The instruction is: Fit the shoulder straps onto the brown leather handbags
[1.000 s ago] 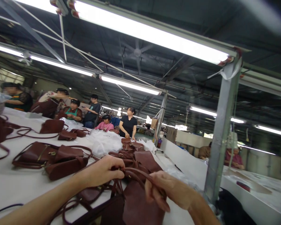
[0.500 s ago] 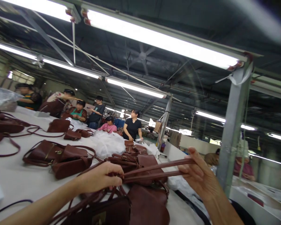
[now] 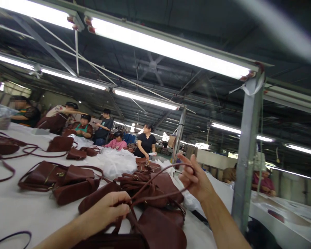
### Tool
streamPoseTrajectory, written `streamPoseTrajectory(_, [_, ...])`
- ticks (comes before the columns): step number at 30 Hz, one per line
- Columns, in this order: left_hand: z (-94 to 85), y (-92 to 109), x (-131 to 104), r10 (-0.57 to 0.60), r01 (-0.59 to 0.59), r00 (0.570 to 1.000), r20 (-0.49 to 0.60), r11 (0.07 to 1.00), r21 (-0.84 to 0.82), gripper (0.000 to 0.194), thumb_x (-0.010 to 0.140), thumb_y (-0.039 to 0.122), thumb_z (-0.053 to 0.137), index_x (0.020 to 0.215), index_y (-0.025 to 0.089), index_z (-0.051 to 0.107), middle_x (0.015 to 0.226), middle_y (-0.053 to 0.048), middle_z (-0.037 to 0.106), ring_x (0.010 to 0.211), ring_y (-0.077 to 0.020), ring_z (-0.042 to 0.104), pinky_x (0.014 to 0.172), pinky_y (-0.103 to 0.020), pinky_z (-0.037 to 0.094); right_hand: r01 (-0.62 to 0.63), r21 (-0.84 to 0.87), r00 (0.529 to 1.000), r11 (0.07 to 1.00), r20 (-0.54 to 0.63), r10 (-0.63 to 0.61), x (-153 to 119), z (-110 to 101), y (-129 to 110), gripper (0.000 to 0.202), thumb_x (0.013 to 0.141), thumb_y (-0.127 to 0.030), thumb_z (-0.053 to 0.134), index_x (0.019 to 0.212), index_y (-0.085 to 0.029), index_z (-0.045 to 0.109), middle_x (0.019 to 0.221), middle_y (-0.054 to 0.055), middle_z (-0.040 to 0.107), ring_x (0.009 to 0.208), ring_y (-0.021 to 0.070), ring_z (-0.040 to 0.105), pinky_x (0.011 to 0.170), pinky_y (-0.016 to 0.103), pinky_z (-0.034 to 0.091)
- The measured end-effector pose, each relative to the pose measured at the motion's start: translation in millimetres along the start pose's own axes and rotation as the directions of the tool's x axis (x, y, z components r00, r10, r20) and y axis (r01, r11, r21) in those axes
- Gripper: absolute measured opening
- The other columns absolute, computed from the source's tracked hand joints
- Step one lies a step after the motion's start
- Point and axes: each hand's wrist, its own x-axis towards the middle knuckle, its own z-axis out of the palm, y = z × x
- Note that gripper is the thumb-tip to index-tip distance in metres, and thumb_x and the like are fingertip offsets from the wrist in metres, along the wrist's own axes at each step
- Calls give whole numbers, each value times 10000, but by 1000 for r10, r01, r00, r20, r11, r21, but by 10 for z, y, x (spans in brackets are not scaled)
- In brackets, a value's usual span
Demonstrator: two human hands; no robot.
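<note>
From the head camera, the left hand (image 3: pixel 107 211) pinched the brown shoulder strap (image 3: pixel 155 199) near its bag (image 3: pixel 160 230), anchoring it; the right hand (image 3: pixel 194 178), raised beyond, hooked the strap's loop in curled fingers, drawing it taut.

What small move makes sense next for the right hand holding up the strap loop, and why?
Probably draw the right hand a little further up and away, so the strap pulls taut. It now curves slack between that hand and the left hand, which pinches it low, close above the brown bag. Other bags lie close by on the white table, so a slack loop could snag.
</note>
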Motion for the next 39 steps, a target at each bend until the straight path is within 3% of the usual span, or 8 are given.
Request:
streamPoseTrajectory(3, [-18,150,-83,26,-23,999,-22,989,144,161,834,341,587,808,187,624,656,57,474,593,-117,378,530,-222,270,-184,-235,949,955,213,235,-170,-62,-94,580,679,-448,903,1125,-119,733,434,-98,485,303,-18,196,317,102,226])
streamPoseTrajectory(11, [132,46,-159,2,-6,998,66,998,60,212,828,399,606,861,198,667,732,24,615,668,-150,484,601,-230,359,225,-53,974,973,-19,-226,11,50,-187,534,689,-323,887,1172,-227,681,677,-71,646,378,-13,325,485,121,435])
streamPoseTrajectory(15, [44,-176,-76,20,-20,999,-48,1000,-8,279,856,463,602,824,188,627,658,21,609,582,-126,457,551,-225,328,60,-268,971,962,-209,-118,130,-41,200,407,673,-393,842,1015,-245,678,871,-7,733,679,98,644,651,212,538])
streamPoseTrajectory(19, [-76,-410,33,13,-21,999,-50,985,-169,406,830,595,624,848,191,585,615,32,585,468,-86,364,489,-221,263,-176,-473,982,863,-151,117,-164,-87,925,270,651,-369,819,724,-137,700,672,62,697,572,165,617,511,243,451])
streamPoseTrajectory(25, [15,-634,173,58,-65,998,-36,972,-225,512,738,678,700,820,183,597,567,33,571,449,-80,361,453,-223,218,250,-874,928,417,339,154,-545,336,1593,227,815,-177,607,1009,-189,724,1011,45,745,968,215,664,842,265,492])
streamPoseTrajectory(29, [31,-571,185,10,-38,997,-78,933,-358,607,603,737,772,777,188,582,497,38,556,419,-75,374,440,-212,222,417,-909,901,-28,409,147,-451,466,1674,192,834,-85,530,903,-158,693,951,101,760,881,233,708,774,256,498])
streamPoseTrajectory(33, [-175,-372,56,-14,-52,988,-156,910,-412,600,640,716,780,823,172,605,513,46,575,379,-24,262,414,-182,135,260,-914,966,-312,249,76,-409,-21,1716,323,833,-16,416,909,-182,682,936,119,755,902,255,717,737,283,498])
streamPoseTrajectory(39, [-565,-38,-286,-82,-141,923,-376,838,-527,482,661,539,873,841,146,660,622,47,589,420,-3,267,402,-119,219,-87,-995,996,-55,-88,22,-828,-1098,1643,238,966,-279,463,878,-301,683,760,70,719,758,246,724,640,331,514])
